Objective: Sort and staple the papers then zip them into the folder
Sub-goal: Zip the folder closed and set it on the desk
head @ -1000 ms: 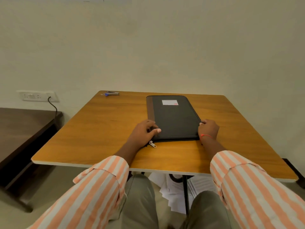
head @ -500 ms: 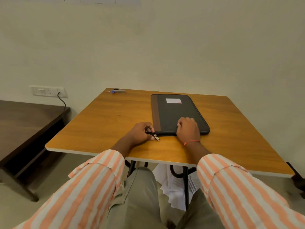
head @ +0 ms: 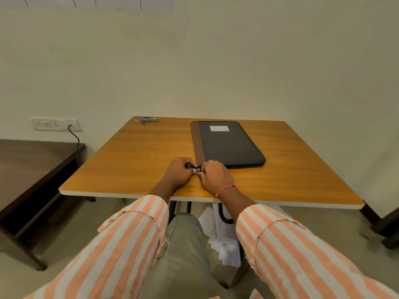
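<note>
A black folder [head: 228, 143] with a brown spine strip and a white label lies flat and closed on the wooden table [head: 133, 165]. At its near left corner my left hand [head: 179, 174] and my right hand [head: 214, 176] meet, fingers curled. Both pinch the small metal zipper pulls [head: 195, 168] between them. No papers show on the table top. A stapler [head: 149, 120] with a blue part lies at the table's far left corner, away from both hands.
Loose white papers [head: 222, 236] lie on the floor under the table, between its black legs. A dark low table [head: 32, 169] stands to the left. A wall socket with a plugged cable [head: 74, 131] is behind it. A wall lies just past the table.
My right hand has slid along the folder's near edge from its right corner to the left corner. It now meets my left hand at the zipper pulls. The view has pulled back.
</note>
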